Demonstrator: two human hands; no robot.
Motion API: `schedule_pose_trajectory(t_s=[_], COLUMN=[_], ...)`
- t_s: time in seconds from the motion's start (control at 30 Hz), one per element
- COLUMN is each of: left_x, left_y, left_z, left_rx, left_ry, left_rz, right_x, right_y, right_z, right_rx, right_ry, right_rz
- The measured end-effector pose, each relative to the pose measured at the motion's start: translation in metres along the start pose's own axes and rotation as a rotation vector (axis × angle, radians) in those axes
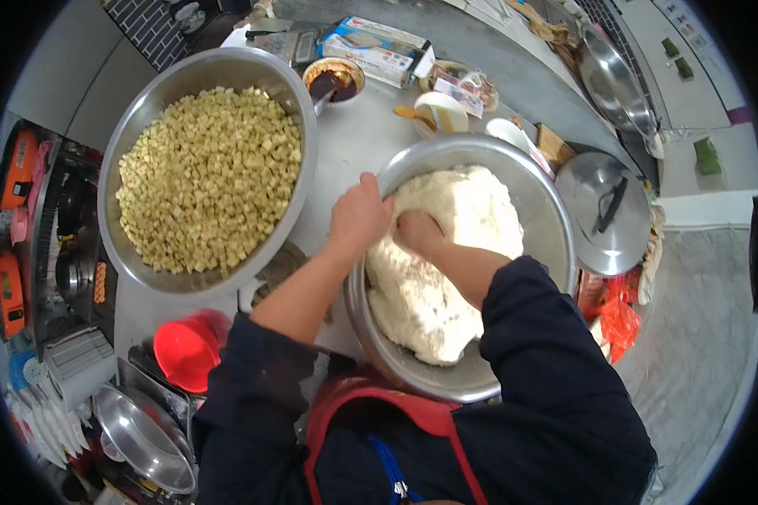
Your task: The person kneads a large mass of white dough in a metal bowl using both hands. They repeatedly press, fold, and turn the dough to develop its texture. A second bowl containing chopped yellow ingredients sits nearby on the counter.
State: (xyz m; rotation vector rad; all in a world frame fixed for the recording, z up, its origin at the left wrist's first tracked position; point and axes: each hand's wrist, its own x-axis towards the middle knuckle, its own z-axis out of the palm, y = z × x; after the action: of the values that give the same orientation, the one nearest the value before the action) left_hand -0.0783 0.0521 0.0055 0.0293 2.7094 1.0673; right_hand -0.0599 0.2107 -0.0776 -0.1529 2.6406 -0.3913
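A large mass of pale dough (474,214) fills much of a wide stainless steel basin (546,233) in front of me. My right hand (419,231), curled into a fist, presses down into the left side of the dough, which partly hides its fingers. At the basin's upper left rim my left hand (361,213) is closed over the edge, thumb pointing up. To the left stands a second large steel basin (306,189), holding a heap of small pale-green diced cubes (208,183).
Behind stand a bowl of dark sauce (333,82) with a spoon, a cardboard box (376,50) and a white bowl (441,113) with a brush. A steel lid (600,246) lies right of the basin. A red plastic jug (186,350) and an oval steel bowl (144,435) are at lower left.
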Motion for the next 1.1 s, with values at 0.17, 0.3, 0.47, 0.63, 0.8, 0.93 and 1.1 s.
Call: schedule_pose_trajectory(t_s=[0.17,0.3,0.47,0.63,0.8,0.93,1.1], left_x=[0.005,0.01,0.008,-0.005,-0.009,0.01,0.013], left_y=[0.017,0.01,0.007,0.01,0.003,0.014,0.013], left_z=[-0.006,-0.002,0.001,-0.003,0.003,-0.002,-0.004], left_rx=[0.054,0.045,0.054,0.039,0.047,0.039,0.063], left_ry=[-0.026,0.026,0.009,-0.05,-0.045,-0.024,-0.01], left_rz=[-0.015,-0.003,-0.008,-0.023,-0.038,-0.028,-0.033], right_x=[-0.028,-0.09,-0.102,-0.062,-0.057,-0.07,-0.11], right_y=[-0.009,-0.016,-0.047,-0.04,-0.031,-0.032,0.003], right_z=[-0.039,-0.03,-0.017,0.045,0.076,0.024,-0.091], right_rx=[0.027,0.749,0.742,0.085,-0.124,-0.05,1.084], right_ry=[-0.132,-0.001,-0.418,-0.409,-0.165,-0.375,-0.301], right_rz=[-0.005,0.109,0.391,0.187,-0.036,-0.081,0.445])
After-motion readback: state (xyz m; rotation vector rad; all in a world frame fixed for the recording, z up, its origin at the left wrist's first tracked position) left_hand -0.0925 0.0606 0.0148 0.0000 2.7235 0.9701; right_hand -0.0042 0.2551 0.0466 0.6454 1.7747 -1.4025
